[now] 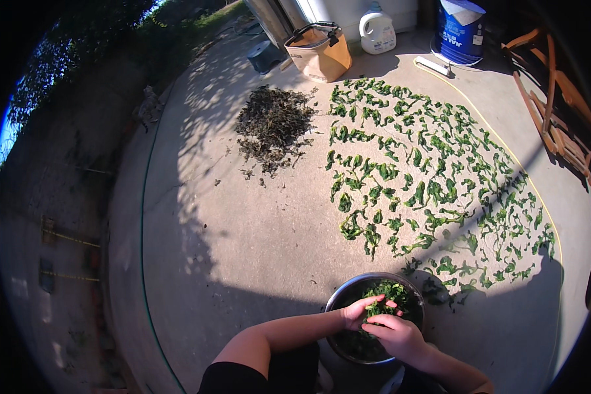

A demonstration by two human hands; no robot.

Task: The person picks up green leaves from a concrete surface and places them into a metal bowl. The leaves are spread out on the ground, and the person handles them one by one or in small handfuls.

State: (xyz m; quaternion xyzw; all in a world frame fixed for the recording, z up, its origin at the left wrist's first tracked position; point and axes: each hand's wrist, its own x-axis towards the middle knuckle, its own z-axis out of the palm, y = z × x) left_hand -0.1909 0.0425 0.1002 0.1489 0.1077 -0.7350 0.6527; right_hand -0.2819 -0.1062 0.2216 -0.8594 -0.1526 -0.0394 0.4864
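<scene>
Below me on the concrete stands a round metal basin [377,274] with dark green leaves in it. Over it, my left hand [358,313] cups a clump of limp leafy greens [378,309], palm turned up. My right hand [400,336] has its fingers on the same clump from the near right side. Beyond the basin, many separate bunches of green leaves [417,194] lie spread in rough rows on the sunlit ground. A heap of dark, shrivelled plant matter [275,123] lies to their left. The basin's near part is partly hidden by my right hand and forearm.
A tan soft-sided bucket [320,61], a white jug [378,35] and a blue pail [457,37] stand at the back. Folded wooden furniture [554,103] lies at right. A yellow hose [503,143] borders the leaves; a green hose [142,212] runs along the left.
</scene>
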